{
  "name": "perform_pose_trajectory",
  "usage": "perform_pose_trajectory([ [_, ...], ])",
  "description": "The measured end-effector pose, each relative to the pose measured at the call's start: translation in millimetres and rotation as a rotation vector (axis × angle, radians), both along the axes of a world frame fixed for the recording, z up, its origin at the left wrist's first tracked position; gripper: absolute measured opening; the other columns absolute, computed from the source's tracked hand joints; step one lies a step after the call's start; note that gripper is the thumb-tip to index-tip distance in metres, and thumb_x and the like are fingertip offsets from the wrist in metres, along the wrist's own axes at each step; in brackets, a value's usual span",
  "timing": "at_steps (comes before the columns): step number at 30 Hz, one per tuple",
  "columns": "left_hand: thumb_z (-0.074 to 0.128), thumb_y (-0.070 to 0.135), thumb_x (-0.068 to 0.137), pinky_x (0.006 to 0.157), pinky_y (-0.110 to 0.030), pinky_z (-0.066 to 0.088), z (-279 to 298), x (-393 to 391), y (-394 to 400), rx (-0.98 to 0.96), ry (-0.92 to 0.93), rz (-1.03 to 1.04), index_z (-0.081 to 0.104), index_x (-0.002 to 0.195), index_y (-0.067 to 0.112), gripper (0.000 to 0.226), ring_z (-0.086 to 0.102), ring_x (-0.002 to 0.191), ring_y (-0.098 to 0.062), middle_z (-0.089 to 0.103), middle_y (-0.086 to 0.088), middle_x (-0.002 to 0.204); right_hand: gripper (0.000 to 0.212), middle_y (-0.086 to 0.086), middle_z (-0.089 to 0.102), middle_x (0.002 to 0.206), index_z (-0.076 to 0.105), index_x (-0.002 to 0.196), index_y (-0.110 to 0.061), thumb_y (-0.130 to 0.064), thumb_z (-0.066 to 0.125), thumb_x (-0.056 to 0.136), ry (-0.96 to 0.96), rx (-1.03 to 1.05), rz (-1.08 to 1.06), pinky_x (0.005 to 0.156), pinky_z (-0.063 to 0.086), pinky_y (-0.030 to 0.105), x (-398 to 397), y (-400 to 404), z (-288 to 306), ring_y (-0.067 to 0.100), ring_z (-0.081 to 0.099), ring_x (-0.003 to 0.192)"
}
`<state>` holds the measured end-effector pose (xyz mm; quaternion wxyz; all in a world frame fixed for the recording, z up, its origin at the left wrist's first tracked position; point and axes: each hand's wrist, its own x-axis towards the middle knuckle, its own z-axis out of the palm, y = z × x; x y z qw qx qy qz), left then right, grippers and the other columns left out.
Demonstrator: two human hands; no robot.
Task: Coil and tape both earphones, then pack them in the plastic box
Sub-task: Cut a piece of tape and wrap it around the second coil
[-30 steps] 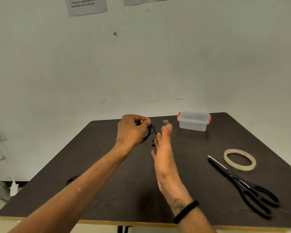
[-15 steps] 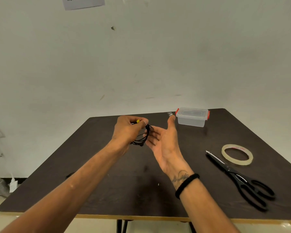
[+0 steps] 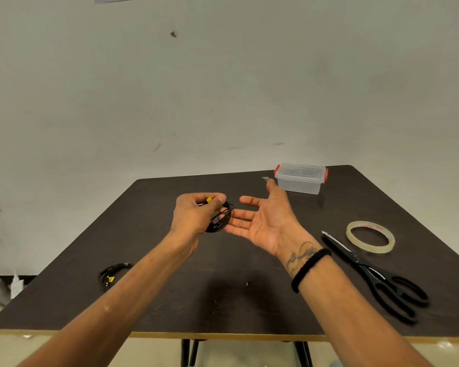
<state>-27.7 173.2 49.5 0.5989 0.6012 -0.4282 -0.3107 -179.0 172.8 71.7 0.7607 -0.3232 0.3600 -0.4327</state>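
The left hand (image 3: 196,215) has its fingers curled round the coiled black earphone (image 3: 219,219), keeping the loops from springing loose above the surface (image 3: 249,295), while the right hand (image 3: 263,221) waits palm-up, fingers spread and empty, a tape strip (image 3: 265,178) seemingly on its thumb tip, the plastic box (image 3: 300,178) shut beyond.

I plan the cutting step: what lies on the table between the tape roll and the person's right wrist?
In the head view, only the black scissors lie between the tape roll and the right wrist.
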Motion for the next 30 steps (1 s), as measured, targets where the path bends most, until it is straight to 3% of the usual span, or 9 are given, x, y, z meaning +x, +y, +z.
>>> perform_pose_trajectory([
  [5,0.078,0.026,0.092,0.073,-0.033,0.063,-6,-6,4,-0.056,0.027,0.031,0.081,0.102,0.017,0.014,0.079,0.082,-0.019,0.082,-0.004,0.087,0.075,0.023,0.044,0.159,0.032,0.16,-0.009,-0.062,0.029,0.107,-0.026,0.092,-0.007,0.114,0.039,0.049,0,-2,11,0.038,0.044,0.148],
  [8,0.078,0.029,0.093,0.078,-0.037,0.063,-9,-3,5,-0.13,0.021,0.075,0.082,0.102,0.021,0.013,0.078,0.087,-0.021,0.082,-0.002,0.09,0.072,0.023,0.047,0.156,0.033,0.159,-0.008,-0.059,0.03,0.108,-0.057,0.128,-0.011,0.099,0.043,0.047,-3,0,19,0.039,0.048,0.145],
  [11,0.078,0.032,0.093,0.09,-0.043,0.062,-15,-5,7,-0.203,-0.071,0.145,0.083,0.103,0.024,0.014,0.078,0.094,-0.015,0.082,0.005,0.094,0.072,0.022,0.062,0.123,0.035,0.157,-0.008,-0.059,0.033,0.107,-0.11,0.158,-0.014,0.078,0.049,0.045,-3,3,28,0.036,0.064,0.107],
  [13,0.077,0.028,0.093,0.09,-0.045,0.063,-18,-12,9,-0.231,-0.052,0.204,0.083,0.102,0.024,0.012,0.078,0.091,-0.012,0.081,0.006,0.092,0.07,0.022,0.06,0.105,0.038,0.153,-0.009,-0.06,0.037,0.105,-0.111,0.166,-0.032,0.07,0.049,0.048,-1,2,30,0.035,0.062,0.087],
  [17,0.074,0.024,0.096,0.088,-0.048,0.063,-28,-23,11,-0.233,0.029,0.245,0.084,0.1,0.025,0.011,0.078,0.093,-0.016,0.081,0.005,0.093,0.051,0.031,0.064,0.112,0.046,0.136,-0.01,-0.051,0.046,0.105,-0.165,0.215,-0.073,0.079,0.055,0.053,3,-3,27,0.041,0.067,0.091],
  [20,0.071,0.022,0.098,0.067,-0.037,0.065,-28,-26,13,-0.259,0.02,0.257,0.083,0.104,0.021,0.013,0.077,0.083,-0.017,0.08,-0.002,0.098,0.044,0.032,0.068,0.112,0.048,0.128,-0.011,-0.047,0.049,0.104,-0.191,0.22,-0.047,0.086,0.056,0.053,0,-3,23,0.042,0.071,0.094],
  [21,0.071,0.021,0.098,0.064,-0.029,0.064,-27,-26,15,-0.287,-0.081,0.295,0.082,0.106,0.021,0.013,0.076,0.084,-0.012,0.079,0.0,0.1,0.041,0.032,0.069,0.112,0.049,0.125,-0.011,-0.047,0.049,0.104,-0.183,0.208,-0.034,0.089,0.056,0.053,-1,-2,22,0.043,0.072,0.095],
  [25,0.072,0.018,0.098,0.079,-0.007,0.051,-19,-17,21,-0.459,-0.536,0.372,0.079,0.111,0.018,0.015,0.067,0.089,0.006,0.071,0.007,0.1,0.042,0.023,0.077,0.104,0.053,0.12,-0.013,-0.052,0.048,0.105,-0.028,0.072,0.016,0.105,0.049,0.06,-3,4,11,0.037,0.075,0.095],
  [30,0.07,0.016,0.099,0.061,-0.014,0.053,-12,-8,20,-0.529,-0.668,0.3,0.078,0.116,0.011,0.019,0.066,0.062,-0.01,0.067,0.003,0.101,0.043,0.018,0.075,0.117,0.059,0.122,-0.016,-0.054,0.046,0.106,0.096,-0.06,-0.079,0.104,0.051,0.053,-1,17,-3,0.031,0.073,0.108],
])
